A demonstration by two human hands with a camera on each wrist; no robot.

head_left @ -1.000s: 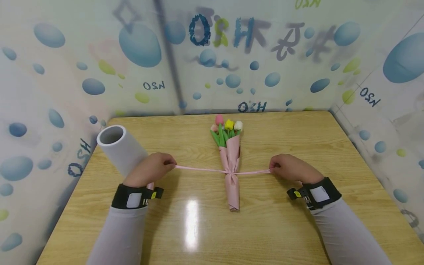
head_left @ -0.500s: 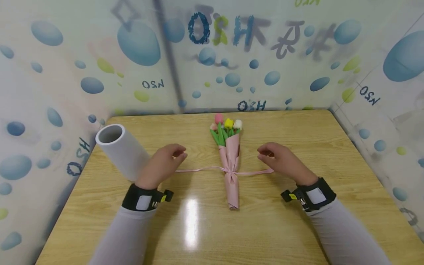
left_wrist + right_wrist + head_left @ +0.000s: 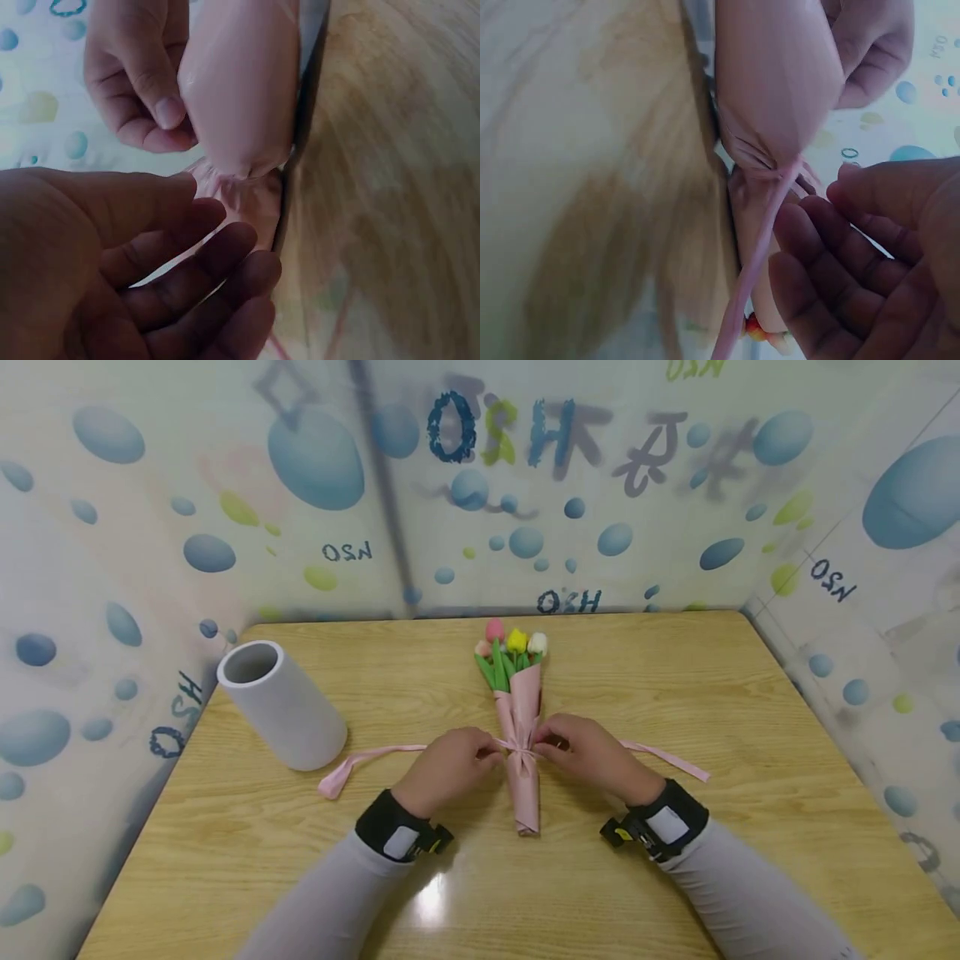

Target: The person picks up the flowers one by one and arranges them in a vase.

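A bouquet of tulips (image 3: 517, 642) wrapped in pink paper (image 3: 527, 693) lies mid-table, a thin pink ribbon (image 3: 667, 758) tied round its gathered waist. My left hand (image 3: 452, 766) is at the left of the knot, fingers loosely bent. From the other side my right hand (image 3: 588, 752) comes up to the knot, fingertips right at the paper. In the right wrist view a strand of the ribbon (image 3: 756, 262) runs past the fingers (image 3: 799, 225) outside the thumb and index. The left wrist view shows the thumb and fingers (image 3: 232, 244) lightly curved by the gathered paper.
A white cylindrical vase (image 3: 288, 710) stands upright at the left of the wooden table (image 3: 675, 668). The ribbon's left end, with a wider folded tip (image 3: 333, 778), lies near its base. A patterned wall (image 3: 480, 543) encloses the table's back and sides.
Both hands let go of the outstretched ribbon ends and moved inward to the bouquet's waist. The ribbon, earlier pulled taut, now lies slack on the table at both sides.
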